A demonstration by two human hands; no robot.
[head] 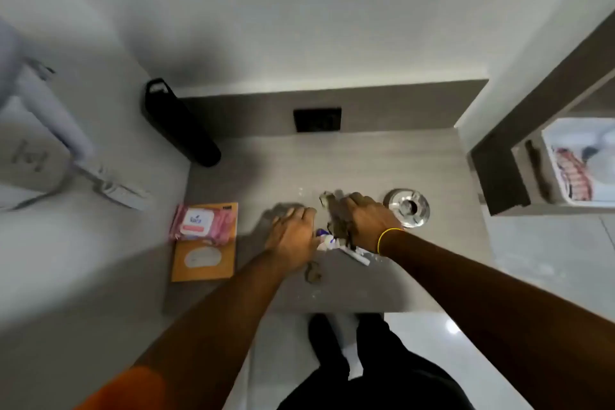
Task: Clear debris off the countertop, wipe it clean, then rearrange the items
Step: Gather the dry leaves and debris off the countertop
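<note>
Head view: the debris (333,239) lies mid-table (366,160), and its white stick (357,256) runs toward the near right. The left hand (293,233) rests flat beside it, fingers straight. The right hand (366,220) covers the pile, too blurred to tell its grip.

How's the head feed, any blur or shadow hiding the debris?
Head view: debris by the right hand is blurred; a shadow darkens the countertop beside the left hand; the left edge is soft and bent by the wide lens; glare on the floor.
</note>
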